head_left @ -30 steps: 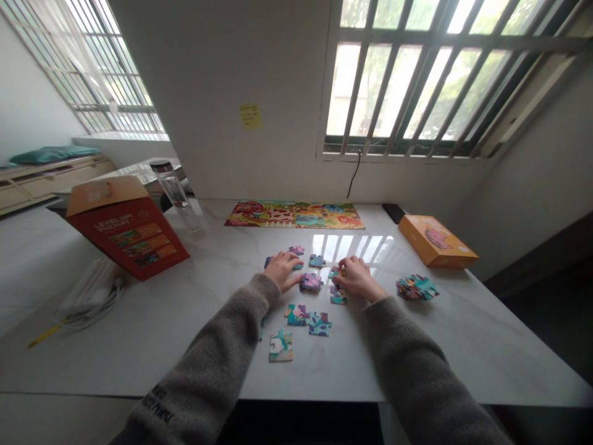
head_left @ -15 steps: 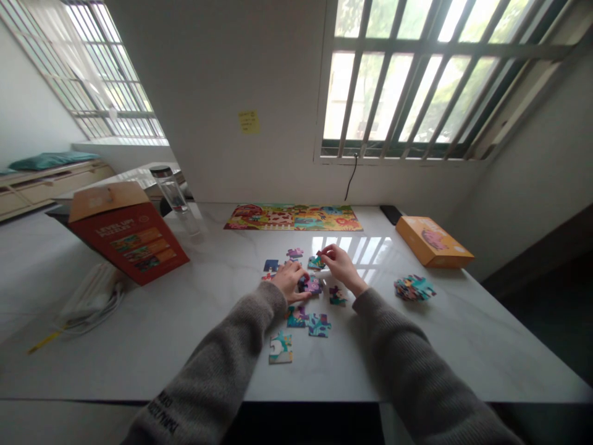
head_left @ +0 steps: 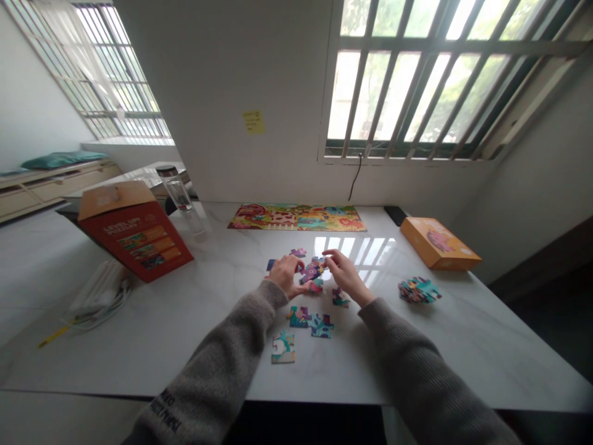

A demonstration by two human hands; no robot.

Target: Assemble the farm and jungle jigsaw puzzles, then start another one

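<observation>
White cords [head_left: 95,301] lie at the far left of a pale marble surface [head_left: 217,364], beside a tilted red puzzle box [head_left: 139,241]. A clear glass bottle [head_left: 176,194] stands just behind that box, its lower part hidden by the box's corner. Along the back of the surface lies a long finished jigsaw [head_left: 296,217] showing a colourful farm scene.

At the centre, the left hand [head_left: 286,275] comes out of a grey knit sleeve [head_left: 217,371] whose dark lettering is too blurred to read. It partly covers a dark blue puzzle piece [head_left: 271,265], with its fingers loosely spread toward a joined cluster of puzzle pieces [head_left: 311,270]. The right hand [head_left: 345,272] meets that cluster from the other side, thumb and forefinger close together at its right edge. Whether either grip is pinching the cluster cannot be told, as the fingertips are small and overlap it.

Loose pieces [head_left: 322,326] lie apart below the hands. Further right sit a heap of jumbled pieces [head_left: 418,290] and an orange box [head_left: 440,243].
</observation>
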